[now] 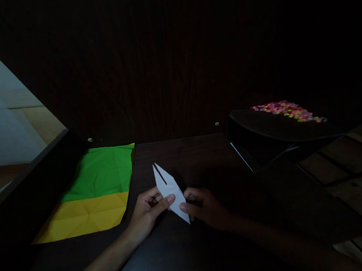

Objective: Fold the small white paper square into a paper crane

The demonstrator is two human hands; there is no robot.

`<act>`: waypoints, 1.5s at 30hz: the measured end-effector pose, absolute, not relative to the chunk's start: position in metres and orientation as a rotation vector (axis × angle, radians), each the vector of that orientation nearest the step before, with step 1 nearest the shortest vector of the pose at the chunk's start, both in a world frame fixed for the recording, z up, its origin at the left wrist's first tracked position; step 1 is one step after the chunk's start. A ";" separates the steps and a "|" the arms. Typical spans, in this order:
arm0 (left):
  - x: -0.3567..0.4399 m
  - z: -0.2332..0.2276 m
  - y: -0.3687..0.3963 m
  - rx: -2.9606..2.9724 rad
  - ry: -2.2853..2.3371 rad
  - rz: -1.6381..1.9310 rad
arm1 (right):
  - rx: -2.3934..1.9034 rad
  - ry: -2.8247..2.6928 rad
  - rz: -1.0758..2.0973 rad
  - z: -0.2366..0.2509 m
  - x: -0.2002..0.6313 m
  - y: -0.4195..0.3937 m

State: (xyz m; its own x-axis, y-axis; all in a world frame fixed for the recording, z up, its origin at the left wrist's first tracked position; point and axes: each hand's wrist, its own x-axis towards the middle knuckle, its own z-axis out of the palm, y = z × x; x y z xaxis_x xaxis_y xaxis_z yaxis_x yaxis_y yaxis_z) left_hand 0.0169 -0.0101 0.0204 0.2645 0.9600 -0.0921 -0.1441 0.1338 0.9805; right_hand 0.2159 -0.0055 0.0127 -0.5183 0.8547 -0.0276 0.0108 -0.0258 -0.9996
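The white paper [174, 187] is folded into a slim, crisp diamond with smooth, matt faces. A narrow slit splits its upper end into two sharp points; the lower end tapers to one. It is held over the middle of the dark surface [165, 253], leaning with its split end to the left; whether it touches the wood cannot be told.

The left hand [146, 210] pinches its left edge, thumb flat on the front face, fingers curled behind. The right hand [209, 209] nips the lower right edge likewise, its fingers closed with only the paper's thickness between.

To the left lie green paper [104, 170] and yellow paper [95, 213], the green over the yellow, both creased; whether they are separate sheets is unclear. The surface has a faint sheen, and a dark, grained panel [163, 70] rises behind it.

At right, small pink, red and yellow bits [287, 110] spread across a dark, curved-edged stand [281, 129], near wooden slats [349, 162].
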 end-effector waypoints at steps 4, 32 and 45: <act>0.017 0.019 -0.009 1.032 0.945 1.045 | -1.018 -1.674 1.479 0.013 0.217 -0.006; 0.021 0.024 -0.005 0.716 0.953 1.130 | -1.017 -1.847 1.439 0.020 0.217 -0.009; 0.018 0.028 -0.006 0.702 0.936 1.143 | -0.984 -1.856 1.401 0.020 0.218 -0.004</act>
